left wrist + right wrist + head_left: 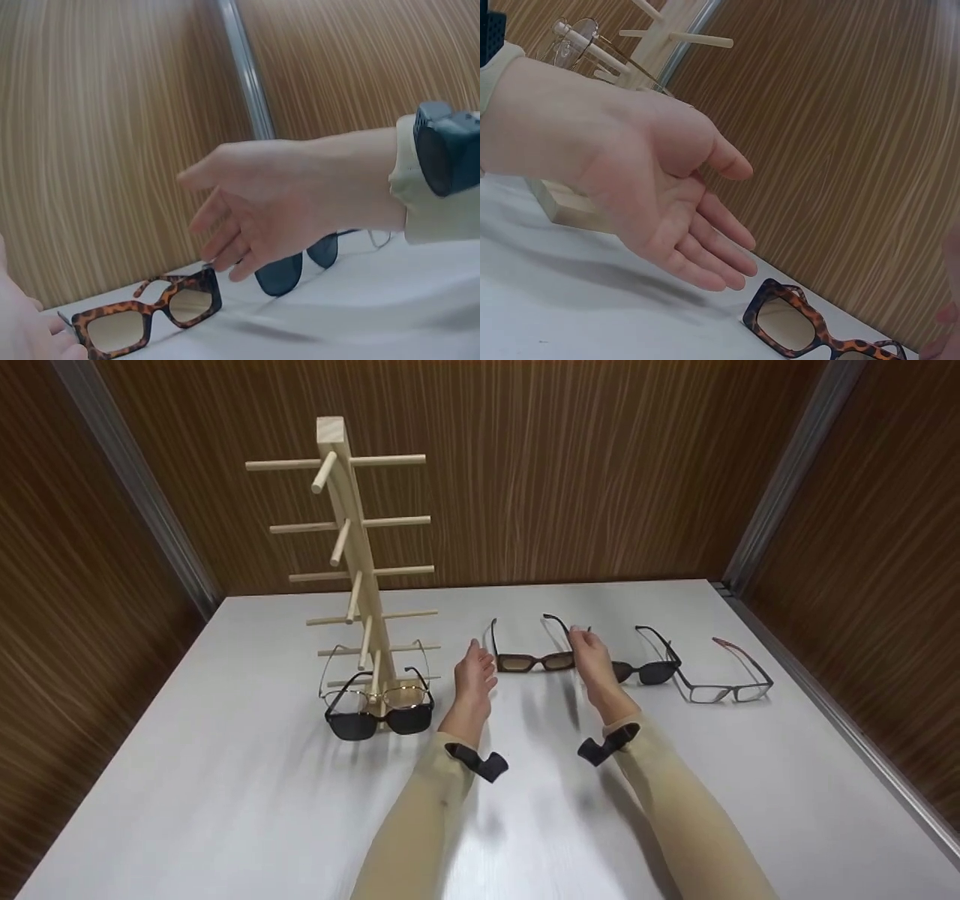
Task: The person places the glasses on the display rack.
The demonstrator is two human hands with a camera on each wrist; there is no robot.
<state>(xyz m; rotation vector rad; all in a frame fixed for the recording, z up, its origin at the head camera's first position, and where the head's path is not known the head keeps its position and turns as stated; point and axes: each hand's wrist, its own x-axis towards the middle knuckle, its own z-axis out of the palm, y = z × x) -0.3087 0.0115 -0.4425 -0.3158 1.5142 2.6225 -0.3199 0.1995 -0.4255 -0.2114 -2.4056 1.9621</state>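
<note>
Tortoiseshell sunglasses [516,663] with brown lenses stand on the white table, their temples pointing to the back. My left hand [474,682] is at their left end, fingers extended. At the right end is my right hand [598,667], palm turned inward and fingers loosely bent. In the left wrist view, the right fingertips come close to the corner of the tortoiseshell frame [150,307]. From the right wrist view, the left hand [667,180] is seen with nothing in its palm. Black sunglasses [656,672] are partly hidden behind my right hand.
Clear glasses [727,694] with reddish temple tips lie at the far right. A wooden peg rack [352,517] stands at the left, with gold-rimmed glasses [405,696] and black sunglasses [354,726] at its lowest pegs. Wood-grain panels [562,472] enclose the table.
</note>
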